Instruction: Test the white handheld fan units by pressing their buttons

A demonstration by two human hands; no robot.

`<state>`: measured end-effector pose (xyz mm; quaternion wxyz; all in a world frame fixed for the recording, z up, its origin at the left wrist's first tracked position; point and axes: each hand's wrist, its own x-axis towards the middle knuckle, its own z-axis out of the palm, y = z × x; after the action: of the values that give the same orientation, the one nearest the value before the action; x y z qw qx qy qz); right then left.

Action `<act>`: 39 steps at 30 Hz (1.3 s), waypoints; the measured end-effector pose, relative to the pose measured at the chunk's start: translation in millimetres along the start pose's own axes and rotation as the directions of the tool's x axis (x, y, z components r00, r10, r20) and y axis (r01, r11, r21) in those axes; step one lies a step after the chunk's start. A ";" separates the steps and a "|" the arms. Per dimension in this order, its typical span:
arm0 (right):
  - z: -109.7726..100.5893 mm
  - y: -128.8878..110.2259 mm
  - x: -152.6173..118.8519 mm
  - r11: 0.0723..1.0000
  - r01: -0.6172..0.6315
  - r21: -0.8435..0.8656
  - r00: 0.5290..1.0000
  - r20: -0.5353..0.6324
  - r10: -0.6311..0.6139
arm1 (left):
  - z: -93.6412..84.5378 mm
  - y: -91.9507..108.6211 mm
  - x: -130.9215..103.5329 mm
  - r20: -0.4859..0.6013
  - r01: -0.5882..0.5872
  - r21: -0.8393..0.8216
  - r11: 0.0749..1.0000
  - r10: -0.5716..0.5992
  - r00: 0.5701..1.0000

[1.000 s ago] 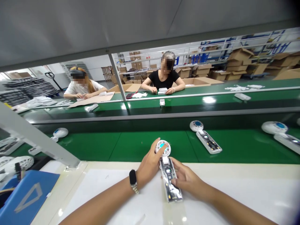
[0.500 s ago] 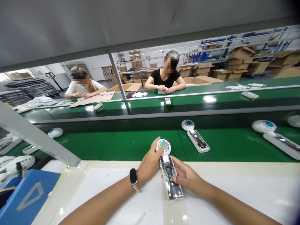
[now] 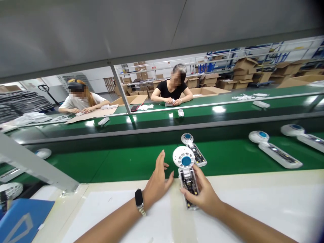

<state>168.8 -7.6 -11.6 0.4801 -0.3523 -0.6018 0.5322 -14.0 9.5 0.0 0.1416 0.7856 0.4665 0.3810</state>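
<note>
A: What is held in the right hand (image 3: 206, 197)?
B: A white fan-like device (image 3: 188, 182) is gripped there, its round head with a blue centre turned upward and its long body, with circuitry exposed, clasped between thumb and fingers.
A: And where is it placed?
B: It is held over the near edge of the green belt (image 3: 116, 165), where the belt is met by the pale worktop (image 3: 113, 212).
A: Is anything gripped by the left hand (image 3: 155, 184)?
B: Nothing is seen in it. It is held open just beside the device, with a gap left between thumb and device. A dark-faced watch (image 3: 139, 198) is worn on that wrist.
A: What is seen on the belt?
B: A similar unit (image 3: 198, 155) is partly hidden behind the held one. Another unit (image 3: 279, 155) is laid farther to the right.
A: What is seen elsewhere?
B: At the far belt, a small white part is handled by a co-worker in a black top (image 3: 172, 89). A blue bin (image 3: 27, 219) is cut off at the lower left.
</note>
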 end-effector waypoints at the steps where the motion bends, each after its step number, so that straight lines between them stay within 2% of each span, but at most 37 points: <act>1: -2.2 1.3 -0.9 0.996 0.047 -0.082 0.998 -0.043 -0.051 | -0.1 0.0 0.2 0.013 -0.002 0.007 1.000 0.001 1.000; 3: -8.9 2.9 0.2 0.962 0.144 -0.232 0.980 -0.101 -0.171 | -0.4 -0.6 0.4 0.036 -0.001 0.034 0.999 -0.001 0.999; 5: -18.4 3.4 5.6 0.917 0.178 -0.356 0.948 -0.186 -0.256 | -1.0 -1.1 0.0 0.069 0.003 0.075 0.997 -0.008 0.998; 9: -44.6 1.7 24.9 0.849 0.058 -0.525 0.854 -0.415 -0.315 | -3.2 0.3 -0.7 0.142 -0.012 0.152 0.988 -0.010 0.990; 12: -65.8 0.7 39.7 0.794 -0.061 -0.605 0.801 -0.504 -0.323 | -5.4 2.4 -0.2 0.176 -0.031 0.183 0.983 -0.002 0.984; 14: -76.7 1.1 46.9 0.781 -0.150 -0.606 0.802 -0.537 -0.263 | -6.1 2.8 0.1 0.176 -0.048 0.186 0.981 0.014 0.984; 18: -87.4 5.7 54.4 0.749 -0.266 -0.607 0.844 -0.522 -0.123 | -5.1 1.3 0.6 0.185 -0.092 0.193 0.977 0.055 0.981; 23: -85.3 14.7 56.8 0.668 -0.159 -0.727 0.912 -0.368 -0.183 | -4.0 0.4 1.3 0.196 -0.104 0.191 0.976 0.066 0.978; 27: -86.3 17.2 57.5 0.649 -0.072 -0.758 0.910 -0.315 -0.268 | -4.2 -1.8 2.2 0.164 -0.066 0.172 0.983 0.038 0.986; 29: -98.5 15.1 58.2 0.629 -0.067 -0.774 0.870 -0.354 -0.343 | -4.1 -4.2 2.6 0.143 -0.031 0.166 0.986 0.008 0.990; 30: -108.6 13.2 58.3 0.618 -0.084 -0.782 0.834 -0.394 -0.386 | -4.1 -5.6 2.9 0.126 -0.006 0.166 0.986 -0.015 0.992; 33: -149.9 5.5 55.4 0.584 -0.217 -0.782 0.665 -0.556 -0.498 | -4.5 -9.7 3.4 0.057 0.108 0.174 0.979 -0.120 0.991; 35: -178.8 0.9 51.0 0.571 -0.341 -0.747 0.563 -0.648 -0.513 | -5.2 -12.6 3.9 0.023 0.185 0.174 0.967 -0.191 0.981; 37: -201.6 -1.2 46.4 0.549 -0.450 -0.704 0.513 -0.707 -0.486 | -6.0 -16.2 4.7 -0.004 0.238 0.165 0.957 -0.241 0.970; 39: -214.6 0.0 43.4 0.512 -0.546 -0.663 0.518 -0.748 -0.415 | -6.4 -20.8 5.8 -0.034 0.272 0.146 0.951 -0.270 0.962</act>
<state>360.7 97.9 -8.6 0.4421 -0.7769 -0.4438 -0.0635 -30.1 24.4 -5.0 0.1302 0.7201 0.5979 0.3272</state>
